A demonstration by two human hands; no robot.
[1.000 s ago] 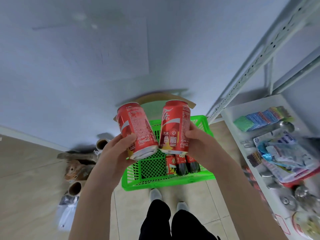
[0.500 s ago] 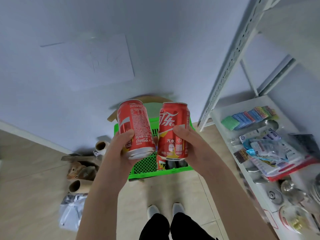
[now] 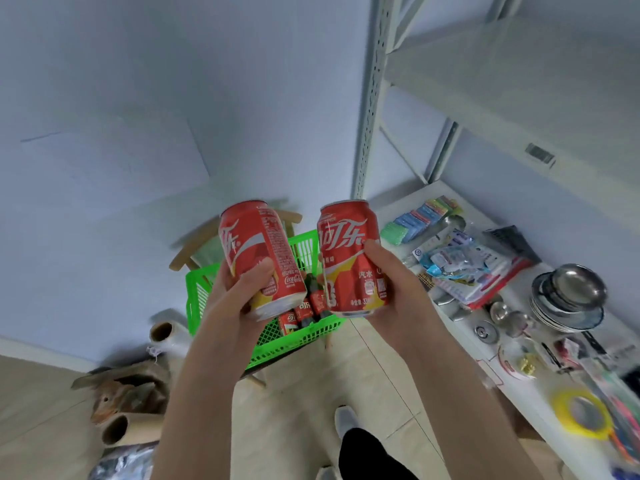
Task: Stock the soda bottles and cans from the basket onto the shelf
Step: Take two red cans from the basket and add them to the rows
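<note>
both hands point(image 3: 239, 299) point(image 3: 391, 289) raised, gripping cans point(image 3: 259, 258) point(image 3: 349, 258)

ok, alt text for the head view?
The left hand and right hand each grip a red cola can, the left can tilted, the right can upright, above a green basket with bottles in it. At right, a white shelf carries sponges, packets and steel bowls.

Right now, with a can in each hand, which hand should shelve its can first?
Right, probably. The right hand grips the right can nearest the shelf, whose upper board lies above and to its right. The left hand holds the left can over the green basket, farther off, and would reach across.
</note>
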